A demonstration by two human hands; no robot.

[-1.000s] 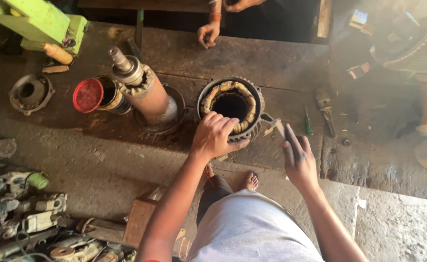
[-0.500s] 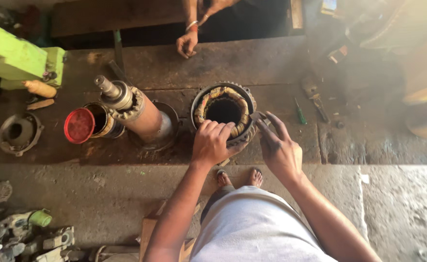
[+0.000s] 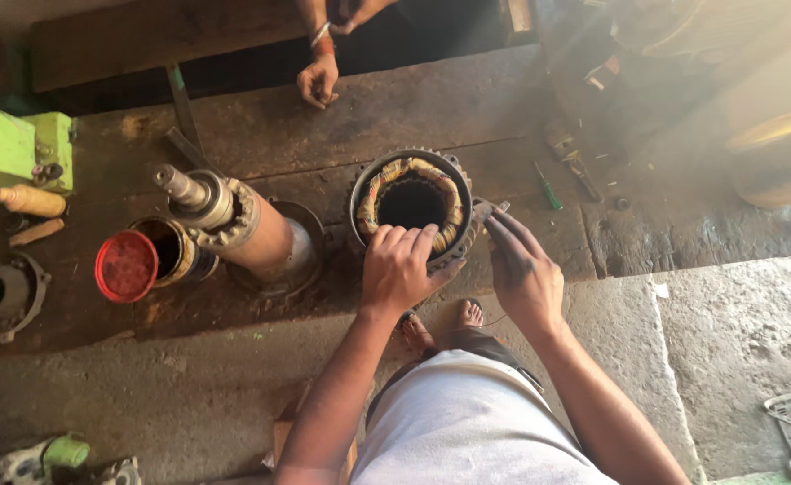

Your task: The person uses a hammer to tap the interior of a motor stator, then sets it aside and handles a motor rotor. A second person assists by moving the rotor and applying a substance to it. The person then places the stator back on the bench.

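A round motor stator [image 3: 410, 199] with copper windings and a dark bore stands upright on the worn wooden bench [image 3: 467, 99]. My left hand [image 3: 401, 268] rests on the stator's near rim, fingers curled over the windings. Just right of the housing, my right hand [image 3: 523, 269] has its fingers extended, the fingertips touching a small metal lug at the stator's right side. Whether it pinches anything is unclear.
A pump shaft assembly [image 3: 234, 229] stands left of the stator, beside a can with a red lid [image 3: 128, 265]. A green machine [image 3: 13, 148] is at far left. Another person's hand [image 3: 319, 79] rests on the bench's far side. A screwdriver [image 3: 548, 187] lies at right.
My right hand has moved left from open air to the stator's right side. My left hand has stayed on the rim. The view has shifted closer.
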